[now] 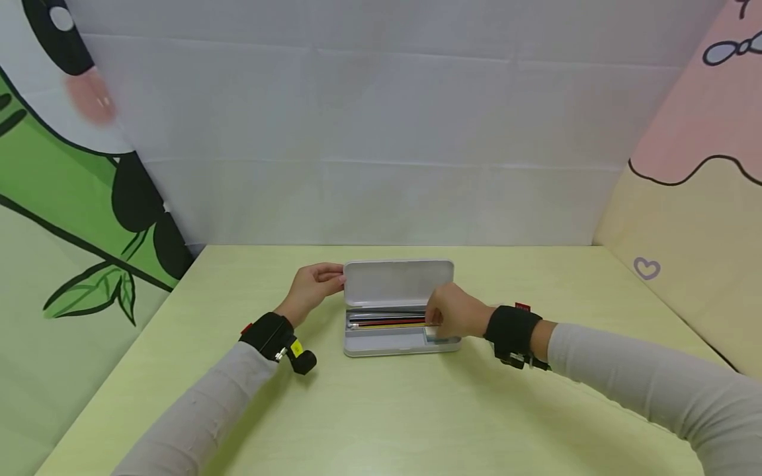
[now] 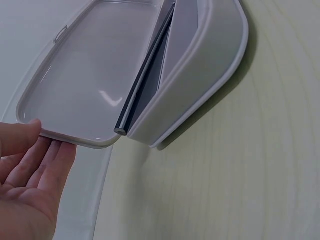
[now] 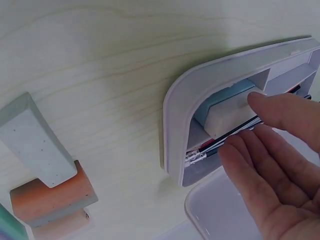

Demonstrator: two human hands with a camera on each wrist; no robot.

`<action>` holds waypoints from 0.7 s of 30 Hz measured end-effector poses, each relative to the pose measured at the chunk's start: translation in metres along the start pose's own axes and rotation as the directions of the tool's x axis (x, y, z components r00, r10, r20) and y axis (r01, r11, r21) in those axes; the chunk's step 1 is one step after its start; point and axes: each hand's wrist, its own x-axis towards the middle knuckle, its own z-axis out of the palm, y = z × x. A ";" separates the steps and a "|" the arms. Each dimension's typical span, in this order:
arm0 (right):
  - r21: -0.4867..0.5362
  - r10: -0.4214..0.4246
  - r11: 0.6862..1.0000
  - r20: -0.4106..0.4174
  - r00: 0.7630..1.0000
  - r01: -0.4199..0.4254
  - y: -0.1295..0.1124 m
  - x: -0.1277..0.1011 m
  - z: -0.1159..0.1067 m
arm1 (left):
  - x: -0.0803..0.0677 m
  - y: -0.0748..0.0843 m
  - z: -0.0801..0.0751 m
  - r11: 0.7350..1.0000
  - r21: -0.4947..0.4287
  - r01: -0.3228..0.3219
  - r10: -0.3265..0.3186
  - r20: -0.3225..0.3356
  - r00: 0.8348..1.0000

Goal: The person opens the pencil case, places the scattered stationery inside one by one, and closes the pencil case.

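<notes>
A white pencil case (image 1: pixel 387 352) stands open on the table, its lid (image 1: pixel 399 283) raised at the back. My left hand (image 1: pixel 313 289) pinches the lid's left edge; in the left wrist view the thumb (image 2: pixel 22 136) lies at the rim with the fingers behind it. Several pencils (image 1: pixel 387 324) lie lengthwise inside. My right hand (image 1: pixel 455 311) is over the case's right end. In the right wrist view its thumb and fingers stand apart beside a white eraser (image 3: pixel 227 117), which lies against a light blue block (image 3: pixel 225 97) in a compartment. Whether the thumb touches the eraser I cannot tell.
In the right wrist view a pale grey block (image 3: pixel 37 142) leans on an orange and grey block (image 3: pixel 52 197), with a pinkish block (image 3: pixel 62 225) and a green object (image 3: pixel 11 227) beside them. A white cloth wall (image 1: pixel 405 132) borders the table (image 1: pixel 381 423) at the back.
</notes>
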 end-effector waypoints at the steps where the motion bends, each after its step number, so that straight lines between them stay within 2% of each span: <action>1: -0.001 -0.003 1.000 0.000 1.000 0.003 0.000 -0.001 0.000 | 0.000 0.000 0.000 1.000 0.000 0.001 -0.001 -0.001 1.000; 8: -0.013 -0.004 1.000 -0.020 1.000 0.004 0.009 -0.008 -0.006 | 0.000 0.000 0.001 1.000 0.005 -0.009 0.009 0.002 1.000; 13: -0.030 0.019 0.999 -0.054 0.998 -0.021 0.024 -0.020 -0.012 | 0.000 0.000 0.001 1.000 0.008 -0.010 0.010 0.006 1.000; 21: -0.053 0.125 0.990 -0.042 0.991 -0.127 0.059 -0.036 -0.020 | -0.001 0.001 0.001 1.000 0.019 -0.008 0.008 0.003 1.000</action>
